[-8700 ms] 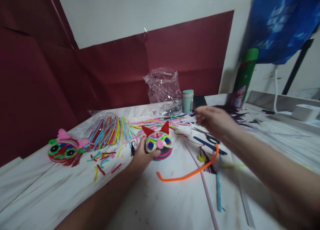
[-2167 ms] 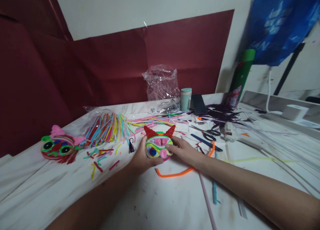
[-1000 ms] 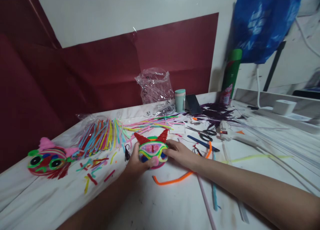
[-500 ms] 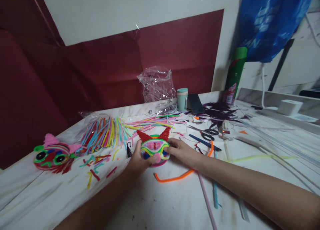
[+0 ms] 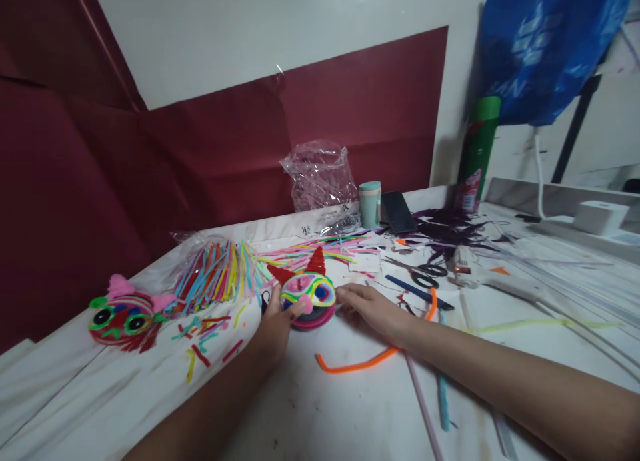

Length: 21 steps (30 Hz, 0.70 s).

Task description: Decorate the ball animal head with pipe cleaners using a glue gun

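Observation:
My left hand (image 5: 278,319) is closed on the lower left of a pipe-cleaner animal head (image 5: 309,293), its thumb pressed near the pink nose. Red pointed ears top this head; coloured loops ring the blue eye at its right, and a dark gap shows above the pink lower rim. Just right of it is my right hand (image 5: 367,306), fingers loosely bent and their tips close to its edge; whether they touch cannot be told. An orange pipe cleaner (image 5: 357,365) curves on the table, passing under my right wrist.
A second pipe-cleaner head (image 5: 123,319) lies at left, near cut scraps (image 5: 203,337) and bundled pipe cleaners (image 5: 215,274). Scissors (image 5: 423,271), a dark blue strip (image 5: 419,291) and a glue gun (image 5: 467,269) lie right. A cup (image 5: 370,205) and phone (image 5: 399,212) stand behind.
The horned head has turned and tilted in my left hand. My right hand has come off its front to beside its right edge. The whole view has shifted slightly.

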Each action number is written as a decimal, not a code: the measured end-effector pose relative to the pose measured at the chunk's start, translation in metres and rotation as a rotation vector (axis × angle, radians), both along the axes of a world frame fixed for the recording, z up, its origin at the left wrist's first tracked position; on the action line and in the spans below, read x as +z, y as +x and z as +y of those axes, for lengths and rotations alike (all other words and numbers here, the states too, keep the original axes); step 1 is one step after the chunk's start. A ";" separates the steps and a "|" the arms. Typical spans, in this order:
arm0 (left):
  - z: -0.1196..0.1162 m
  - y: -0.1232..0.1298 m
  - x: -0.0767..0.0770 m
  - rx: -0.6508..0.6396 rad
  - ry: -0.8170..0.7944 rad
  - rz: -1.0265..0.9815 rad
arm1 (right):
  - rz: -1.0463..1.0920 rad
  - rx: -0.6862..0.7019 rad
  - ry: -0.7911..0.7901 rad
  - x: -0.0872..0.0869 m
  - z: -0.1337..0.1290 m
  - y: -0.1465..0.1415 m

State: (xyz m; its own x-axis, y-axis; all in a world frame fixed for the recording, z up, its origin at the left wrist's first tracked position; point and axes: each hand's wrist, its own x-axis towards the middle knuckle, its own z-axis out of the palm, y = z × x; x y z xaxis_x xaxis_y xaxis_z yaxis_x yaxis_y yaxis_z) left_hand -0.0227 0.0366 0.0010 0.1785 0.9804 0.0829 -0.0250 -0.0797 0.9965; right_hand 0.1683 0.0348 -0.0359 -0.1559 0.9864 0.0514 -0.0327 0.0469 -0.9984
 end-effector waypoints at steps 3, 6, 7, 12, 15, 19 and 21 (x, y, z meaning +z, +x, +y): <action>0.001 -0.006 -0.003 -0.030 0.014 0.044 | 0.002 -0.017 0.020 -0.002 0.003 0.000; 0.007 -0.008 -0.012 -0.021 -0.006 0.042 | -0.003 -0.077 0.045 -0.003 0.005 0.001; 0.009 -0.008 -0.014 0.006 -0.025 0.034 | -0.009 -0.102 0.053 -0.003 0.006 0.001; 0.012 -0.002 -0.017 0.113 -0.080 -0.006 | 0.008 -0.134 0.108 -0.003 0.005 0.002; 0.009 0.000 -0.018 0.069 -0.039 -0.018 | 0.014 -0.066 0.143 -0.003 0.003 0.001; 0.006 0.002 -0.018 -0.028 0.019 -0.036 | -0.079 -0.042 0.167 -0.001 0.001 0.000; 0.003 0.005 -0.016 -0.028 0.086 0.009 | -0.119 -0.053 0.180 -0.001 0.000 0.000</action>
